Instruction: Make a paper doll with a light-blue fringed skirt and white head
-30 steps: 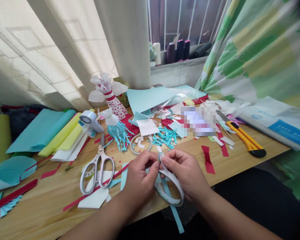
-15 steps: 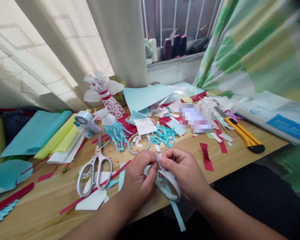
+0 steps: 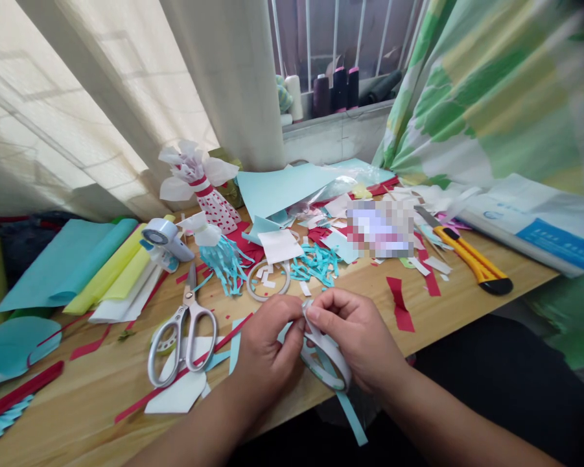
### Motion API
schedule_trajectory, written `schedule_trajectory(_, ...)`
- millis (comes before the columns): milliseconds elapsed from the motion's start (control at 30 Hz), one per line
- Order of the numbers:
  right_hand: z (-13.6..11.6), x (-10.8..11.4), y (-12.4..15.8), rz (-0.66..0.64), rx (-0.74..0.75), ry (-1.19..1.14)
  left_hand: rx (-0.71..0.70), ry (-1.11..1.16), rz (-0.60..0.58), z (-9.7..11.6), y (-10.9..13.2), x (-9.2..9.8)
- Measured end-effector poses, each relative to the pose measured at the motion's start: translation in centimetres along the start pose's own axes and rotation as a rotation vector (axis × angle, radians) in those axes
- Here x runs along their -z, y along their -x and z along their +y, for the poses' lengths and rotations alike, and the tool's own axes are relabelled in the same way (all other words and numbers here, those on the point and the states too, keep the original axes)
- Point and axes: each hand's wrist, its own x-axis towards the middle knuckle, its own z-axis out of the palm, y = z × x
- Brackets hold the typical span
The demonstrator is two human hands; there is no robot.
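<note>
My left hand point(image 3: 267, 353) and my right hand point(image 3: 357, 340) meet at the near edge of the wooden table point(image 3: 87, 402). Both pinch the top of a white tape roll point(image 3: 328, 360) held between them, fingers closed on it. A light blue paper strip point(image 3: 350, 418) hangs down from under the roll past the table edge. White-handled scissors point(image 3: 182, 331) lie just left of my left hand. A second empty tape ring point(image 3: 267, 282) lies flat behind my hands.
Sheets of teal, yellow and white paper point(image 3: 78, 266) lie at the left. A tape dispenser point(image 3: 163, 240), paper dolls point(image 3: 204, 188), teal fringe scraps point(image 3: 315, 266) and red strips point(image 3: 401, 305) litter the middle. A yellow utility knife point(image 3: 471, 263) lies at the right. Curtains hang behind.
The view has drifted slightly right and down. My hands stay pinched on the tape roll, with only small finger shifts at its top.
</note>
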Motion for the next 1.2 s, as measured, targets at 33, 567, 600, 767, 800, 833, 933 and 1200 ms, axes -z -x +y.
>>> schedule_trajectory(33,0.0,0.0,0.0,0.001,0.001,0.005,-0.002,0.000,-0.006,0.0,0.0,0.0)
schedule_trajectory(567,0.2,0.2,-0.1,0.015,0.009,0.091,-0.050,-0.016,-0.040,-0.4,0.0,0.2)
schedule_trajectory(600,0.2,0.2,-0.1,0.016,0.009,0.098,-0.056,-0.015,-0.045,-0.4,0.0,0.2)
schedule_trajectory(767,0.1,0.4,-0.1,-0.007,-0.002,0.099,-0.052,0.010,-0.093,-0.5,-0.2,0.6)
schedule_trajectory(800,0.0,0.4,-0.2,-0.017,-0.006,0.103,-0.047,0.018,-0.109,-0.5,-0.3,0.7)
schedule_trajectory(833,-0.1,0.5,-0.2,-0.026,-0.010,0.111,-0.045,0.028,-0.126,-0.5,-0.3,0.8)
schedule_trajectory(933,-0.2,0.6,-0.2,-0.046,-0.015,0.143,-0.052,0.062,-0.181,-0.6,-0.5,1.1)
schedule_trajectory(1200,-0.6,0.6,-0.2,-0.069,-0.008,0.206,-0.015,0.112,-0.260,-0.3,-1.1,1.8)
